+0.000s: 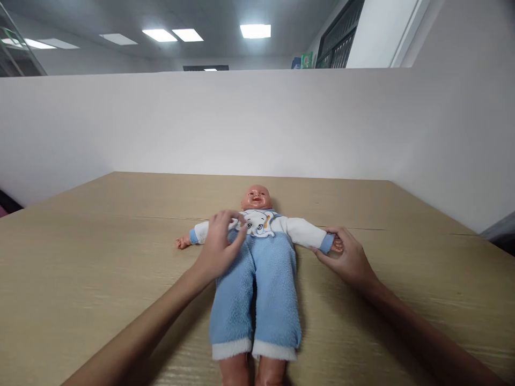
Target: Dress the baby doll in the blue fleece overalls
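A baby doll (274, 268) lies on its back with its head at the far end and its legs towards me. It wears blue fleece trousers with white hems and a white top (301, 230) with an animal face on the chest. My left hand (220, 244) is at the doll's chest, fingers curved and thumb apart, holding nothing; I cannot tell whether it touches the cloth. At the blue cuff (327, 243), my right hand (349, 260) has its thumb and fingers around the end of the doll's outstretched arm. The doll's other arm stretches out to the left.
The wooden table (120, 241) has a thin seam running across it. A white partition (241, 123) rises behind the table, and another white wall (454, 150) stands on the right. Dark objects show past the table's left and right edges.
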